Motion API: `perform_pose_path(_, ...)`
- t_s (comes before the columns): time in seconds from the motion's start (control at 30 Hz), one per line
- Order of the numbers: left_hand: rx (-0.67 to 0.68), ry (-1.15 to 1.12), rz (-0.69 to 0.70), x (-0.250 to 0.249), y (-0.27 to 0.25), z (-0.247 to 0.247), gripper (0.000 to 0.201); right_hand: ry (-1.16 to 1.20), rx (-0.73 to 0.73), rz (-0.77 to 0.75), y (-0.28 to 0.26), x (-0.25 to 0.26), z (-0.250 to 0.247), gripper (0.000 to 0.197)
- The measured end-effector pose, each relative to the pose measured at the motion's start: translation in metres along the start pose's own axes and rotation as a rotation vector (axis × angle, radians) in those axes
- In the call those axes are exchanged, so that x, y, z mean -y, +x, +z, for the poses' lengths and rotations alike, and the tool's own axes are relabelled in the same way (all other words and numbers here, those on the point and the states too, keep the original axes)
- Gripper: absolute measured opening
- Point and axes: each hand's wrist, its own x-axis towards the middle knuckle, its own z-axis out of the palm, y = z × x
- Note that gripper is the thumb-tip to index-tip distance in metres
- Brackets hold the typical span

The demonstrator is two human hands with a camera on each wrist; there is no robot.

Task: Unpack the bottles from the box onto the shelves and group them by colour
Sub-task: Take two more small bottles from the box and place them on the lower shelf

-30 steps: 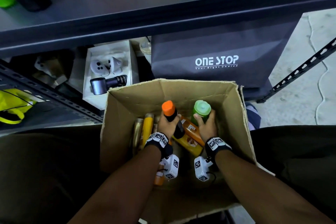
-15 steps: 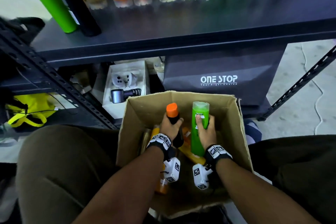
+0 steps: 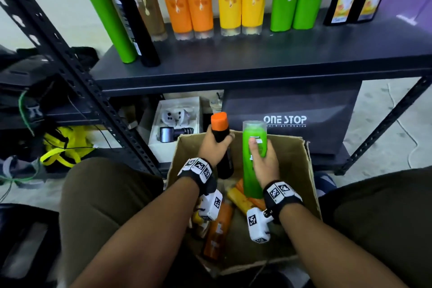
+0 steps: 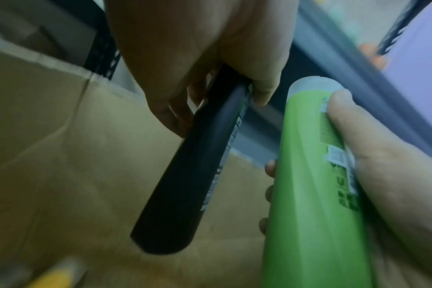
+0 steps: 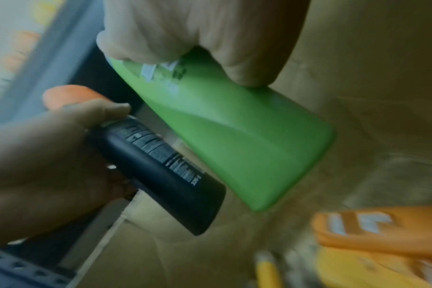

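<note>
My left hand (image 3: 214,147) grips a black bottle with an orange cap (image 3: 221,133) upright above the open cardboard box (image 3: 301,159). Beside it, my right hand (image 3: 264,161) holds a green bottle (image 3: 253,170) upright, cap end up. In the left wrist view the black bottle (image 4: 197,175) and the green bottle (image 4: 308,185) stand side by side; the right wrist view shows the green bottle (image 5: 234,140) and the black bottle (image 5: 165,171) too. Orange and yellow bottles (image 3: 218,229) still lie in the box. On the shelf (image 3: 257,58) stand green, black, brown, orange and yellow bottles in colour pairs.
A dark "ONE STOP" bag (image 3: 289,121) and a white box of gadgets (image 3: 175,124) sit on the lower shelf behind the box. The slanted rack post (image 3: 93,91) runs down the left. A yellow bag (image 3: 63,147) lies at the left. My knees flank the box.
Both hands have lifted their bottles up out of the box. My head has tilted up, bringing the shelf with its bottles into view.
</note>
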Motion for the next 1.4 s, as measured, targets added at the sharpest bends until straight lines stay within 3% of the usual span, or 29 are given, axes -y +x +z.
perform_pose_path(0.27,-0.101,-0.097,0.171,-0.072,0.0,-0.041,0.026,0.032,-0.013,-0.257,0.01,0.089,0.028,0.036)
perform_pose_path(0.43,-0.238,-0.17,0.228,-0.106,0.001,-0.067,0.015,0.107,-0.027,-0.294,0.022,0.13,0.038,0.038)
perform_pose_path(0.8,-0.366,-0.263,0.384,-0.188,0.005,-0.125,0.02,0.157,-0.002,-0.532,0.038,0.207,0.052,0.042)
perform_pose_path(1.17,-0.357,-0.341,0.457,-0.252,0.035,-0.162,0.025,0.224,-0.052,-0.674,0.068,0.283,0.059,0.04)
perform_pose_path(1.27,-0.361,-0.372,0.434,-0.257,0.048,-0.162,0.032,0.241,0.008,-0.68,0.079,0.293,0.064,0.044)
perform_pose_path(1.4,-0.374,-0.347,0.44,-0.253,0.062,-0.16,0.021,0.224,0.081,-0.686,0.094,0.296,0.076,0.044)
